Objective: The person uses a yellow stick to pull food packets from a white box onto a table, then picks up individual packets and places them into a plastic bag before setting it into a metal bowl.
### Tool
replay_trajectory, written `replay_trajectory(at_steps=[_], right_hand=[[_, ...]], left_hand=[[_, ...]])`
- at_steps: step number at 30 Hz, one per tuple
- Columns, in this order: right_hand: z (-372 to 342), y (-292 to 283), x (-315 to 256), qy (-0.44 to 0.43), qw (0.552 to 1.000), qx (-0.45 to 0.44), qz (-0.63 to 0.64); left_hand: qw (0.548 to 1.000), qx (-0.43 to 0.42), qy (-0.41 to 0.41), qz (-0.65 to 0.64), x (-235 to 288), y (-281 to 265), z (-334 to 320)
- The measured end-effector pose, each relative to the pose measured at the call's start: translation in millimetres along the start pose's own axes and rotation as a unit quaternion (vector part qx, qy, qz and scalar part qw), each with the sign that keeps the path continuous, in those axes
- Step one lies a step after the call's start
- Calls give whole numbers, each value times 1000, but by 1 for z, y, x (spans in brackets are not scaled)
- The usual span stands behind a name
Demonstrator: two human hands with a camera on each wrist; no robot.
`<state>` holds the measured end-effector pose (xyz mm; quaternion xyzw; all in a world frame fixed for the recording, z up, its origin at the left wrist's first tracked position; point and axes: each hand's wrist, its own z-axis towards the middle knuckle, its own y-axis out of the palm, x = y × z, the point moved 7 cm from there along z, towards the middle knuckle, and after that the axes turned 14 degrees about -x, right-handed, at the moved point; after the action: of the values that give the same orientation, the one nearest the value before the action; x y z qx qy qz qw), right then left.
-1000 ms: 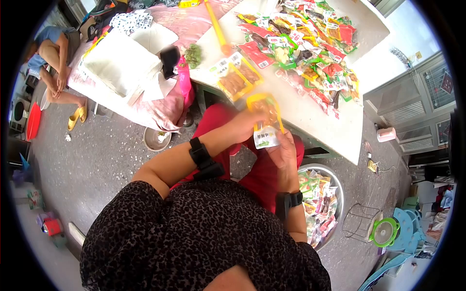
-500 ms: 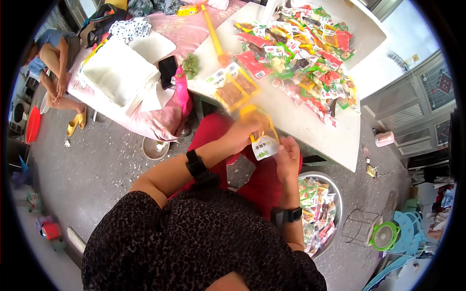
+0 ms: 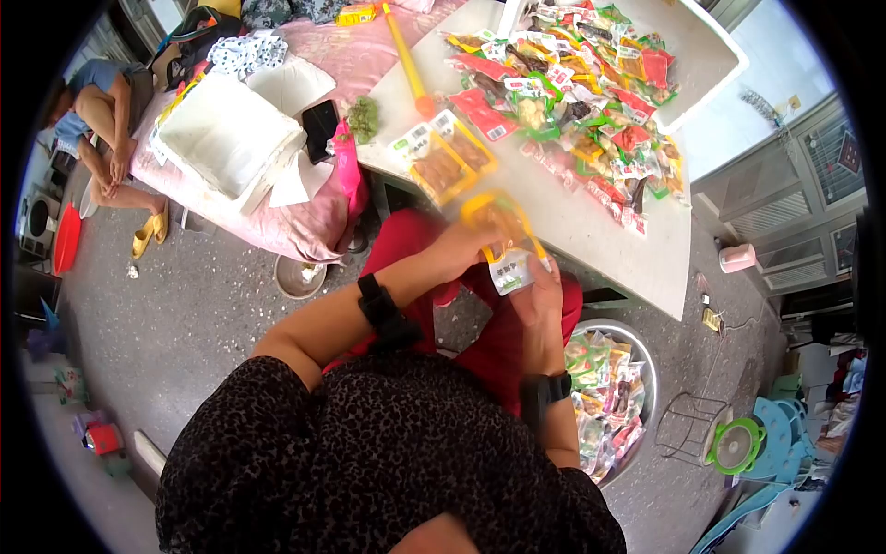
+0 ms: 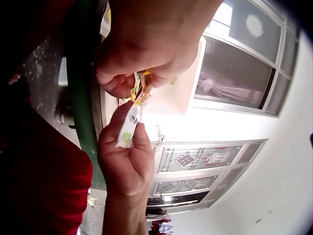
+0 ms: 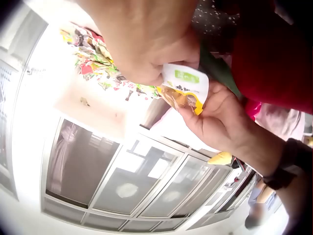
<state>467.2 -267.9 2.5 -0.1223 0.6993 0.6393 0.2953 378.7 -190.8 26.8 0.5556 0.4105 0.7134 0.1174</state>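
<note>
Over the lap, both hands hold one yellow-and-white snack packet (image 3: 513, 274) with brown food in its clear window. My left hand (image 3: 469, 244) grips the yellow end, fingers curled at its edge. At the white, printed end, my right hand (image 3: 543, 294) pinches the packet between thumb and fingers. The left wrist view has the packet (image 4: 128, 128) edge-on, bent between the two hands. In the right wrist view its white end (image 5: 185, 78) faces the camera. Two similar yellow packets (image 3: 445, 164) lie side by side on the white table (image 3: 591, 263), just beyond the left hand.
A heap of colourful snack packets (image 3: 581, 92) covers the table's far side, by a white foam box (image 3: 706, 69). Right of the legs, a metal basin (image 3: 652, 397) holds more packets. An open white box (image 3: 231, 138) and a phone (image 3: 319, 127) lie at left; a person (image 3: 111, 111) sits beyond.
Both hands keep hold of the same packet, which shifts and tilts slightly between them. The right hand's fingers have closed in further over the white end. The two packets on the table stay put.
</note>
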Motion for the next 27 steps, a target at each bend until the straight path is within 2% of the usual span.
replay_trajectory(at_steps=[1, 3, 4, 6, 7, 8, 11, 14, 17, 20, 23, 27], right_hand=[[3, -5, -5, -24, 999, 27, -29], [9, -11, -16, -53, 996, 52, -42], [11, -17, -21, -61, 995, 62, -43], [14, -27, -28, -65, 994, 75, -48], [15, -31, -31, -63, 994, 75, -52], [16, -33, -32, -59, 994, 76, -57], [18, -34, -30, -53, 992, 93, -61], [21, -39, -25, -56, 994, 72, -57], [20, -30, -25, -51, 996, 60, -50], [20, -26, -25, -48, 996, 64, -48], [26, -25, -23, -42, 997, 56, -44], [28, -27, -22, -43, 996, 53, -50]], left_hand=[[995, 31, -49, 80, -1, -8, -1], [956, 89, -147, 237, 3, -23, -7], [942, 101, -139, 288, 7, -29, -8], [853, 101, -25, 512, 38, -24, -11], [785, 98, 34, 610, 49, -17, -13], [697, 139, 70, 700, 58, -13, -15], [561, 135, 95, 811, 60, -16, -3], [487, 136, 130, 853, 59, -10, 3], [482, 112, 27, 869, 46, -34, 19], [553, 150, -14, 819, 55, -36, 18], [553, 142, 50, 819, 59, -31, 15], [551, 152, 1, 821, 58, -30, 14]])
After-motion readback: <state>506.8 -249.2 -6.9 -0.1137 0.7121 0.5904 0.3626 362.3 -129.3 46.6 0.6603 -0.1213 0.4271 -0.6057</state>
